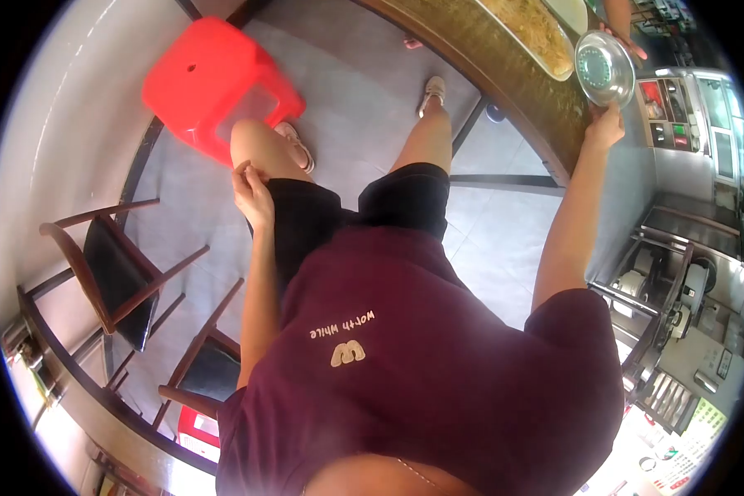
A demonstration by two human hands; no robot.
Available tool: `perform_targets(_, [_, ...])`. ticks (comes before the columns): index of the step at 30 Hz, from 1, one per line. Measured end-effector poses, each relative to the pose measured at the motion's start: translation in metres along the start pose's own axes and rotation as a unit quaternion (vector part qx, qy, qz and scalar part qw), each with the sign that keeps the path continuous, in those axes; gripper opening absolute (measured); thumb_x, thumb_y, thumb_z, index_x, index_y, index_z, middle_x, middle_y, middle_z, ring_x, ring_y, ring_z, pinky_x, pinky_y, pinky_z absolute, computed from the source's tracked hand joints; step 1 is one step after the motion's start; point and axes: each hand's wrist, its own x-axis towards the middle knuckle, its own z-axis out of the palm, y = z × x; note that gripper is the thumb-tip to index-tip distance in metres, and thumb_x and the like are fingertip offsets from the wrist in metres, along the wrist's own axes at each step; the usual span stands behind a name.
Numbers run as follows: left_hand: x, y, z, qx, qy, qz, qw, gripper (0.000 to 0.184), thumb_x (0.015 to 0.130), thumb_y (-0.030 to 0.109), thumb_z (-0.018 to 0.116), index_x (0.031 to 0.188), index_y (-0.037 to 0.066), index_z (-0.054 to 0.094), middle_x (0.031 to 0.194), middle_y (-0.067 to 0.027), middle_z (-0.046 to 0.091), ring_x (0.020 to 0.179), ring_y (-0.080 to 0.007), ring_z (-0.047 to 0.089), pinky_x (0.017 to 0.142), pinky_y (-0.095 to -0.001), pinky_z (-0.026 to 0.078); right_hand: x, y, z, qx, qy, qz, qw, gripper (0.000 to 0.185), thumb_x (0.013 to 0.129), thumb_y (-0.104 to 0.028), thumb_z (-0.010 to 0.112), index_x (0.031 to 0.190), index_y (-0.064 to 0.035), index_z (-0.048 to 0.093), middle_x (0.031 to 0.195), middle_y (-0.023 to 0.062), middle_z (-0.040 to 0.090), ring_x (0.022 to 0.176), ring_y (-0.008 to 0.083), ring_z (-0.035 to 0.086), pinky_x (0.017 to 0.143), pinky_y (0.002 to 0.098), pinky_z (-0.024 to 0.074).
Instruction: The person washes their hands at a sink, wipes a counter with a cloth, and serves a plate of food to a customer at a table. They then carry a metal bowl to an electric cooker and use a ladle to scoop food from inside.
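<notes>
My right hand (pixel 605 126) is stretched out to the right, its fingers closed on the near rim of a shiny metal bowl (pixel 606 70). The bowl is tilted beside the table's end, and its inside looks bare. Another person's hand (pixel 627 40) is at the far side of the same bowl. Down by my thigh, my left hand (pixel 254 194) is closed with curled fingers next to the hem of my black shorts (pixel 302 211). Whether anything is in those fingers is hidden. Near the bowl, a tray (pixel 560 77) of yellowish-brown food lies on the table (pixel 504 70).
A red plastic stool (pixel 202 70) stands ahead on the left. Wooden chairs with black seats (pixel 124 264) are at my left side. Behind the table on the right are a metal rack with equipment (pixel 665 289) and a glass-fronted cabinet (pixel 715 116). Grey tiles (pixel 368 74) cover the floor.
</notes>
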Motion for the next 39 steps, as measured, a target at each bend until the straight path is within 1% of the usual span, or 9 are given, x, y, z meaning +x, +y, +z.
perform_targets(6, [0.002,-0.001,0.000,-0.024,-0.013,-0.023,0.999,0.023,0.086,0.017,0.042,0.094,-0.002,0.051,0.065,-0.0091,0.055,0.058,-0.0148,0.054,0.058,-0.0271,0.044,0.003,0.001,-0.004,0.019,0.013,0.004,1.000,0.021,0.077,-0.008,0.052,0.085,0.0108,0.051,0.077,0.0144,0.056,0.061,0.0221,0.057,0.049,0.0324,0.0514])
perform_targets(9, [0.002,-0.004,0.001,0.000,-0.010,-0.012,1.000,0.024,0.086,0.019,0.043,0.094,-0.003,0.052,0.064,-0.0091,0.056,0.058,-0.0156,0.054,0.058,-0.0278,0.044,0.005,0.002,-0.005,0.014,0.015,0.023,1.000,0.024,0.075,-0.005,0.052,0.092,0.0107,0.049,0.088,0.0158,0.053,0.072,0.0256,0.057,0.058,0.0367,0.0535])
perform_targets(12, [0.000,-0.002,0.007,-0.006,-0.015,0.002,1.000,0.025,0.086,0.020,0.043,0.094,-0.002,0.052,0.064,-0.0094,0.056,0.058,-0.0163,0.055,0.058,-0.0283,0.044,-0.004,-0.002,-0.003,0.044,-0.002,-0.008,0.999,0.019,0.076,-0.007,0.051,0.084,0.0104,0.052,0.080,0.0149,0.057,0.063,0.0214,0.058,0.048,0.0312,0.0516])
perform_targets(15, [-0.006,0.008,0.020,-0.003,-0.050,-0.001,0.999,0.023,0.086,0.019,0.044,0.095,0.000,0.053,0.065,-0.0099,0.057,0.060,-0.0169,0.056,0.060,-0.0285,0.044,-0.007,-0.005,-0.003,0.057,0.002,-0.017,0.998,0.019,0.074,-0.006,0.051,0.083,0.0109,0.051,0.079,0.0139,0.056,0.064,0.0209,0.057,0.049,0.0313,0.0523])
perform_targets(19, [-0.005,0.004,0.015,0.073,-0.027,0.083,0.993,0.021,0.086,0.018,0.044,0.096,0.002,0.052,0.069,-0.0115,0.058,0.063,-0.0182,0.058,0.060,-0.0297,0.045,-0.011,-0.010,0.003,0.051,0.012,-0.001,0.999,0.019,0.074,-0.006,0.051,0.082,0.0110,0.051,0.079,0.0144,0.055,0.066,0.0212,0.057,0.050,0.0310,0.0525])
perform_targets(22, [0.000,-0.005,0.002,0.011,-0.020,0.012,1.000,0.022,0.087,0.018,0.043,0.097,0.001,0.052,0.068,-0.0115,0.056,0.059,-0.0171,0.056,0.058,-0.0290,0.045,-0.007,-0.010,0.005,0.042,0.025,0.007,0.999,0.019,0.073,-0.005,0.051,0.083,0.0111,0.051,0.080,0.0144,0.055,0.065,0.0211,0.057,0.050,0.0311,0.0526])
perform_targets(29, [-0.005,0.004,0.007,0.080,-0.001,0.059,0.995,0.019,0.086,0.017,0.044,0.095,0.002,0.052,0.066,-0.0101,0.056,0.058,-0.0173,0.054,0.058,-0.0293,0.044,0.002,-0.002,0.001,0.024,0.009,0.016,1.000,0.021,0.074,-0.007,0.052,0.085,0.0112,0.050,0.080,0.0140,0.055,0.064,0.0203,0.056,0.051,0.0314,0.0519])
perform_targets(35, [-0.005,0.014,0.003,0.073,-0.023,0.019,0.997,0.025,0.087,0.022,0.042,0.096,0.001,0.054,0.070,-0.0102,0.056,0.064,-0.0161,0.054,0.062,-0.0291,0.044,-0.004,-0.011,0.003,0.031,0.027,0.028,0.999,0.016,0.075,-0.009,0.053,0.079,0.0068,0.051,0.074,0.0106,0.054,0.061,0.0179,0.055,0.050,0.0289,0.0500])
perform_targets(39, [-0.002,0.006,0.009,0.032,-0.020,0.028,0.999,0.022,0.086,0.018,0.043,0.095,0.001,0.053,0.066,-0.0097,0.054,0.058,-0.0162,0.052,0.057,-0.0289,0.043,-0.006,-0.014,0.002,0.055,0.030,0.035,0.997,0.016,0.077,-0.011,0.053,0.076,0.0049,0.050,0.071,0.0082,0.052,0.059,0.0166,0.053,0.050,0.0287,0.0496])
